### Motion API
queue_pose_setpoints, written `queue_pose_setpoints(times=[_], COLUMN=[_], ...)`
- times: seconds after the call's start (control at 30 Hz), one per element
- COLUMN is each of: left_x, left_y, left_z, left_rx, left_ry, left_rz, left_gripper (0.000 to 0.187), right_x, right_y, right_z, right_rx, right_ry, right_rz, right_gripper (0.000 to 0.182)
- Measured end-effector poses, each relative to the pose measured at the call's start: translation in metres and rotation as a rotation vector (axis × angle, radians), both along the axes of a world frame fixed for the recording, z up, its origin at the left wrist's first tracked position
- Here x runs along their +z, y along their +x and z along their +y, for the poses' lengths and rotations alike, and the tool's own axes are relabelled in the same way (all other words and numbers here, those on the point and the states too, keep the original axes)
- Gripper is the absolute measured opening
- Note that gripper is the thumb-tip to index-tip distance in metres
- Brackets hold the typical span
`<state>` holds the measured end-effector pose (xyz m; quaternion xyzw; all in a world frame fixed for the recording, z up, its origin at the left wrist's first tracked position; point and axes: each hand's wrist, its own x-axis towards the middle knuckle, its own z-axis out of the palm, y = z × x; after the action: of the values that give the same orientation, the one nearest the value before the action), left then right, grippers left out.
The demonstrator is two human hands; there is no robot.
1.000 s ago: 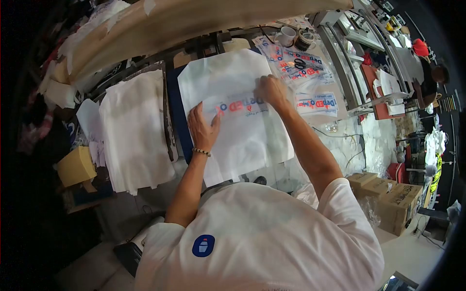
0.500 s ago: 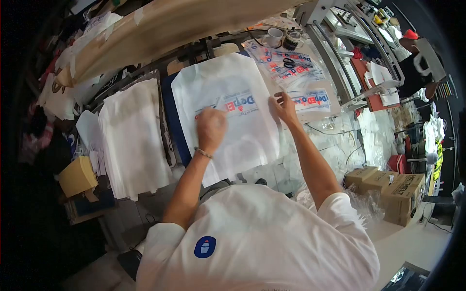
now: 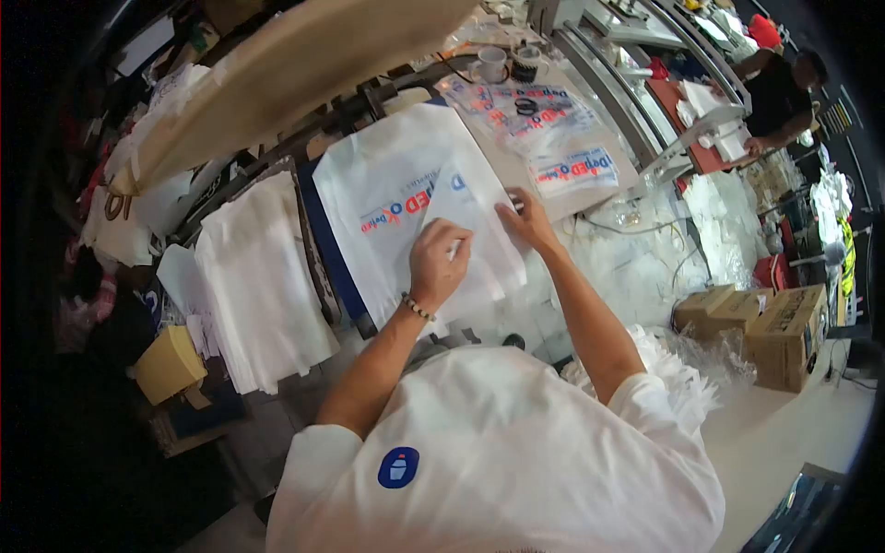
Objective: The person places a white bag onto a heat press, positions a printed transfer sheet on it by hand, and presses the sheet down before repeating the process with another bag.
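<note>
A white fabric piece [image 3: 387, 166] lies over a dark blue board [image 3: 330, 249], with blue and red "DepED" lettering [image 3: 398, 210] across its middle. My left hand [image 3: 441, 263], with a beaded bracelet at the wrist, is closed at the lower side of the lettering. It pinches a see-through transfer film [image 3: 444, 205], whose folded-back part veils the right end of the print. My right hand [image 3: 527, 221] rests at the fabric's right edge, thumb and fingers apart. Beside it on the table lies a printed film sheet [image 3: 576, 170].
A stack of white fabric [image 3: 263, 286] lies to the left. Overhead at the back hangs a large tan-covered plate [image 3: 304, 78]. Black scissors [image 3: 526, 107] lie on printed films, near two mugs [image 3: 490, 64]. Cardboard boxes [image 3: 779, 336] stand at right; a person [image 3: 779, 101] works at a far table.
My left hand has moved right and toward me, drawing the film back, and more lettering on the left shows. My right hand has shifted slightly down along the fabric's edge.
</note>
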<state>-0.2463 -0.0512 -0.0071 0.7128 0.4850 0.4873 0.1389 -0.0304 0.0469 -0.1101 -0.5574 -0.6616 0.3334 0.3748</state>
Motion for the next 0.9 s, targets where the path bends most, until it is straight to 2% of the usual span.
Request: queue_pose_setpoints(times=[0.03,0.1,0.13,0.17,0.2,0.23,0.3,0.33,0.37,0.43,0.47,0.53,0.57,0.63,0.67,0.77,0.9], left_x=[-0.007,-0.014,-0.015,-0.011,-0.007,-0.004,0.010,0.008,0.007,0.004,0.005,0.004,0.004,0.002,0.002,-0.006,-0.028], left_y=[0.003,0.004,-0.003,-0.012,-0.026,-0.042,-0.064,-0.075,-0.082,-0.090,-0.096,-0.107,-0.107,-0.109,-0.112,-0.118,-0.132], left_z=[-0.005,0.001,0.009,0.018,0.028,0.037,0.041,0.043,0.046,0.051,0.056,0.065,0.066,0.071,0.078,0.113,0.144], left_rx=[-0.003,-0.172,-0.007,0.148,0.230,0.315,0.323,0.263,0.268,0.097,0.098,-0.106,-0.101,-0.228,-0.224,0.170,0.041], left_ry=[-0.016,-0.032,-0.079,-0.128,-0.112,-0.100,-0.152,-0.230,-0.223,-0.256,-0.257,-0.596,-0.597,-0.556,-0.559,-0.331,-0.380], left_rz=[-0.006,0.000,-0.093,-0.184,-0.254,-0.328,-0.213,-0.051,-0.049,0.032,0.033,-0.616,-0.621,-0.111,-0.111,0.043,0.228], left_gripper=[0.008,0.008,0.013,0.019,0.027,0.035,0.038,0.033,0.033,0.032,0.032,0.031,0.031,0.033,0.033,0.023,0.018], right_x=[-0.006,0.008,0.014,0.016,0.014,0.015,0.030,0.039,0.039,0.037,0.034,0.028,0.025,0.019,0.020,0.021,0.022], right_y=[0.004,-0.001,-0.007,-0.010,-0.010,-0.011,-0.021,-0.029,-0.036,-0.044,-0.045,-0.048,-0.047,-0.046,-0.047,-0.050,-0.050], right_z=[-0.007,0.000,0.003,0.002,-0.005,-0.009,-0.005,-0.005,0.000,0.006,0.006,0.004,0.001,-0.008,-0.015,-0.036,-0.047], right_rx=[-0.003,0.006,0.010,-0.046,-0.103,-0.108,-0.105,-0.075,-0.072,0.034,0.034,0.032,0.040,0.004,0.007,-0.051,-0.097], right_ry=[-0.016,-0.056,-0.044,0.098,0.224,0.214,0.326,0.370,0.377,0.390,0.389,0.368,0.366,0.420,0.418,0.449,0.516], right_rz=[-0.006,0.034,0.041,-0.017,-0.083,-0.086,-0.228,-0.229,-0.225,-0.245,-0.244,-0.211,-0.213,-0.167,-0.165,-0.197,-0.246], right_gripper=[0.052,0.049,0.049,0.045,0.041,0.041,0.035,0.026,0.026,0.021,0.021,0.018,0.018,0.019,0.019,0.019,0.022])
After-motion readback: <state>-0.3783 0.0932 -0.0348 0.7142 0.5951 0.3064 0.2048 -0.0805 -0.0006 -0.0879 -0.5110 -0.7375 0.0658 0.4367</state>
